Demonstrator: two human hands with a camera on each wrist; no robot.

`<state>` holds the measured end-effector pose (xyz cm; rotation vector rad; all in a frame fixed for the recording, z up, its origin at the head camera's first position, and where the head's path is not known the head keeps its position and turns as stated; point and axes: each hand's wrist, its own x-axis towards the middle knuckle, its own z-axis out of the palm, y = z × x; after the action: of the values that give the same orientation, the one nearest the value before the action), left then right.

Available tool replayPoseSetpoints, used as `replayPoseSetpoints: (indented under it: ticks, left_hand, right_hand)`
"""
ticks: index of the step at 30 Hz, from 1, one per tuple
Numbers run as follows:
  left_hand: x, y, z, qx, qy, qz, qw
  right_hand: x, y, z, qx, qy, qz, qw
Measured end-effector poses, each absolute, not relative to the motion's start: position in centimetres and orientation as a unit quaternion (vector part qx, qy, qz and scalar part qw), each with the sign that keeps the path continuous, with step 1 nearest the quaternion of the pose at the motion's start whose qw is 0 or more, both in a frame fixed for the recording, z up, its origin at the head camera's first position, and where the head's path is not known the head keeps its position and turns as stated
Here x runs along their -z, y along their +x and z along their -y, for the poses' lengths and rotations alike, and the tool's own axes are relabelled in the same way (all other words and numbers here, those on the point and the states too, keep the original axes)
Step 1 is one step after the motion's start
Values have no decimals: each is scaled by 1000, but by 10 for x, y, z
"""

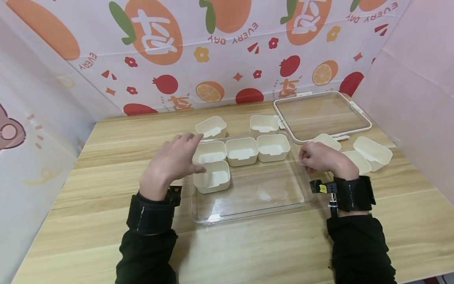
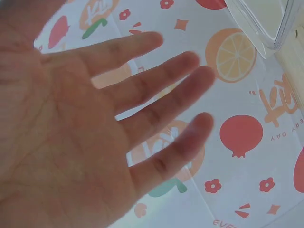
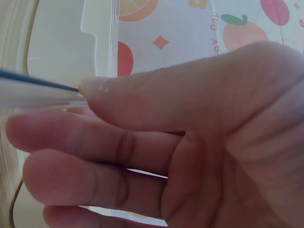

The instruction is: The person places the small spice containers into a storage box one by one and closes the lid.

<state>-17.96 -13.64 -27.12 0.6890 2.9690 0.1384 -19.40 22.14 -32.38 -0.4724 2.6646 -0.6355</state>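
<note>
A clear rectangular plastic box (image 1: pixel 264 185) lies on the table with several cream cups inside. Three cups stand in a row along its back wall, and a front-left cup (image 1: pixel 211 179) sits ahead of the leftmost. Over the box's left side hovers my left hand (image 1: pixel 172 159), fingers spread and holding nothing; its bare palm also fills the left wrist view. At the right wall, my right hand (image 1: pixel 322 156) pinches the box's thin rim (image 3: pixel 66 97) between thumb and fingers, as the right wrist view shows close up.
Behind the box stand a left cup (image 1: pixel 211 128) and a right cup (image 1: pixel 264 124). A clear lid (image 1: pixel 322 116) with white edging lies at the back right. Three more cups, one at the far right (image 1: pixel 374 152), rest beside my right hand. A printed curtain (image 1: pixel 230 59) backs the table.
</note>
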Motion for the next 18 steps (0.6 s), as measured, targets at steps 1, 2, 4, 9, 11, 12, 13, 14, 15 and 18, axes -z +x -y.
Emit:
replayPoseSetpoints:
  ticks: [1, 2, 4, 9, 11, 12, 13, 14, 15, 18]
  left_hand:
    - [271, -180, 136, -47, 228, -972, 29]
    - [271, -181, 136, -50, 230, -972, 14]
    - [272, -182, 136, -52, 234, -971, -20]
    - [273, -184, 136, -68, 230, -966, -93]
    - [273, -185, 136, -74, 226, -965, -110]
    - [274, -185, 136, -76, 225, -964, -116]
    - [274, -186, 136, -78, 223, -964, -121]
    - [274, -186, 136, -79, 222, -964, -124]
    - [275, -187, 136, -79, 222, -964, -126]
    - [275, -187, 136, -79, 221, -964, -126]
  right_hand:
    - [324, -194, -221, 225, -167, -943, 180]
    - [324, -194, -221, 226, -166, -943, 180]
    - [324, -194, -221, 227, -165, -943, 180]
    - [325, -193, -222, 228, -164, -943, 180]
    - [325, -193, -222, 227, -164, -943, 181]
    - [325, -193, -222, 227, -163, -943, 181]
    - [325, -193, -222, 227, -163, -943, 181]
    - [325, -193, -222, 227, -164, -943, 181]
    - [325, -194, -222, 227, -165, -943, 181]
    - [324, -194, -222, 225, -164, -943, 182]
